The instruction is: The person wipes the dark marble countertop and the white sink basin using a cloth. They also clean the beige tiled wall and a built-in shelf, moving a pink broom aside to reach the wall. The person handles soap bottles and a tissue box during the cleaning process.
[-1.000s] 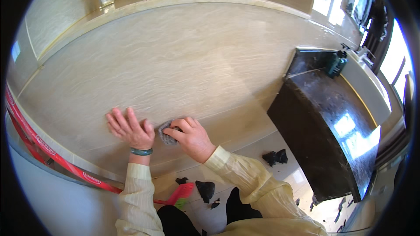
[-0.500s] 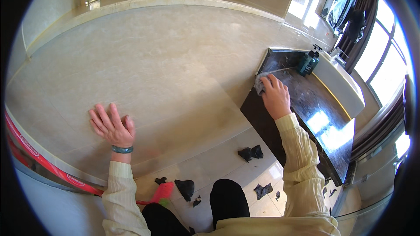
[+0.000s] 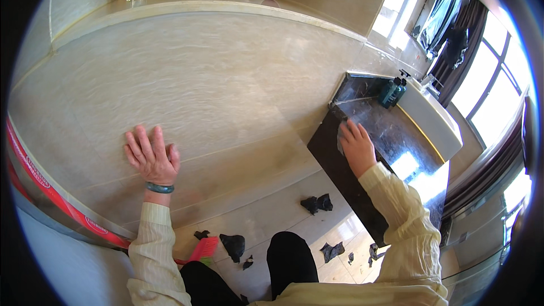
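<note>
Left hand [image 3: 150, 156] flat, fingers spread, holding nothing, pressed on the beige marble wall [image 3: 226, 79], right hand [image 3: 356, 146] pressing a grey cloth [image 3: 342, 135] onto the dark glossy counter [image 3: 391, 136] near its left edge, teal pump bottle [image 3: 391, 92] at the far end, black scraps [image 3: 317, 203] on floor.

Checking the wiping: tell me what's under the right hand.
A grey cloth shows at the fingertips of the right hand, pressed flat on the dark glossy counter. The hand covers most of the cloth, so its full shape is hidden.
</note>
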Motion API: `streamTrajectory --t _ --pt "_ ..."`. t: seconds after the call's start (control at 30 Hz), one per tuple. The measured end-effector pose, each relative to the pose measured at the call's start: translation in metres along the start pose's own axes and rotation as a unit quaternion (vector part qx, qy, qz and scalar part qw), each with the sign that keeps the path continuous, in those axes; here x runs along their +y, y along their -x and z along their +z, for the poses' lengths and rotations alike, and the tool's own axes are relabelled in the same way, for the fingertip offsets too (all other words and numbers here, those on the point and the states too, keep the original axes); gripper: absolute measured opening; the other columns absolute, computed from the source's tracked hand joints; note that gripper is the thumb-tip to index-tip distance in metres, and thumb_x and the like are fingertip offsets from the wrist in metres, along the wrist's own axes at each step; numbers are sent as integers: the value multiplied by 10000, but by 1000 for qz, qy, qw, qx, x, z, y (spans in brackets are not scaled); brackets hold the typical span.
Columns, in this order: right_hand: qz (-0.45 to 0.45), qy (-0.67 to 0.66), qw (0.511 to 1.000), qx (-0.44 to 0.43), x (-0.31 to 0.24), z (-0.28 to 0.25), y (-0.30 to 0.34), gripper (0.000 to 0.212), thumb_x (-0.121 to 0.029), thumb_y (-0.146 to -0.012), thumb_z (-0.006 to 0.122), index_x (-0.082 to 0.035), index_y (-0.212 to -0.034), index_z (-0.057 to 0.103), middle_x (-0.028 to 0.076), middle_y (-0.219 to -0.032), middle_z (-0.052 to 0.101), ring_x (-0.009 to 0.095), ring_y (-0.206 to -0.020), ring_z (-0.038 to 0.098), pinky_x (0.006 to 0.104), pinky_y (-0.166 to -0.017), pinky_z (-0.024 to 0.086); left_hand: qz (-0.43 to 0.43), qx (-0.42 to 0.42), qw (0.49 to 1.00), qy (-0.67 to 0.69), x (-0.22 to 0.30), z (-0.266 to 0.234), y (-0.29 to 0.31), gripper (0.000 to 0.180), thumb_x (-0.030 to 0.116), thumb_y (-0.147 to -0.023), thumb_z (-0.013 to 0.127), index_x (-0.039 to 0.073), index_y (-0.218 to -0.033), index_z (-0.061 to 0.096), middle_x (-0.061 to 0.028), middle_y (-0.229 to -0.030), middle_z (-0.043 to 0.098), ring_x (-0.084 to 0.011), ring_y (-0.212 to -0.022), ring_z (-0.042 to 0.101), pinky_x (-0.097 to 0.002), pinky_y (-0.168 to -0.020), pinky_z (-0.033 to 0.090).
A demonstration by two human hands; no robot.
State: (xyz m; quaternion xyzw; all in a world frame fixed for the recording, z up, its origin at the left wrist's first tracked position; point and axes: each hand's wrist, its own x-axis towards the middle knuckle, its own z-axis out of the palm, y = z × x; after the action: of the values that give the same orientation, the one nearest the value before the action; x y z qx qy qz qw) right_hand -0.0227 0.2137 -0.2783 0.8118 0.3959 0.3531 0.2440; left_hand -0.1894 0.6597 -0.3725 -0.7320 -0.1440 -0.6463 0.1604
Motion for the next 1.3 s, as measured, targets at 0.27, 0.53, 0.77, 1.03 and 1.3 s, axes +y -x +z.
streamTrajectory --t 0.27,0.53,0.77,1.03,1.3 --pt "-98 14 993 -62 -20 87 34 296 -193 -811 515 -24 -1018 642 115 -1158 583 257 -1212 454 412 -1088 282 5 -5 1000 1 3 1 1 520 385 -947 363 89 -1371 424 -220 -1458 314 -436 -1357 240 -536 -1094 146" --pt "-26 39 998 -44 -22 140 -32 334 -200 -861 464 -31 -1103 619 123 -1244 552 275 -1237 435 419 -1086 274 6 -3 1000 -1 0 -3 -1 507 373 -950 360 89 -1364 434 -210 -1457 322 -437 -1353 249 -539 -1088 161" --pt "-125 -59 973 -183 -58 158 57 294 -174 -831 496 -60 -1065 632 132 -1214 559 292 -1208 465 443 -1048 326 2 1 1000 -2 3 -2 -2 503 375 -953 355 91 -1359 439 -204 -1453 332 -434 -1345 263 -536 -1085 169" --pt "60 -190 979 53 -26 -26 46 267 -94 -746 551 -97 -1001 629 98 -1170 571 290 -1162 502 417 -980 403 11 16 1000 5 -3 -2 -3 503 368 -945 376 101 -1369 428 -192 -1458 329 -425 -1351 258 -536 -1086 168" --pt "252 -191 942 -115 36 -49 69 680 -177 -745 667 -87 -1347 364 167 -1333 459 371 -1225 445 444 -1010 375 -5 24 1000 5 6 -2 -4 478 374 -955 360 122 -1346 467 -178 -1444 362 -417 -1333 301 -536 -1064 209"
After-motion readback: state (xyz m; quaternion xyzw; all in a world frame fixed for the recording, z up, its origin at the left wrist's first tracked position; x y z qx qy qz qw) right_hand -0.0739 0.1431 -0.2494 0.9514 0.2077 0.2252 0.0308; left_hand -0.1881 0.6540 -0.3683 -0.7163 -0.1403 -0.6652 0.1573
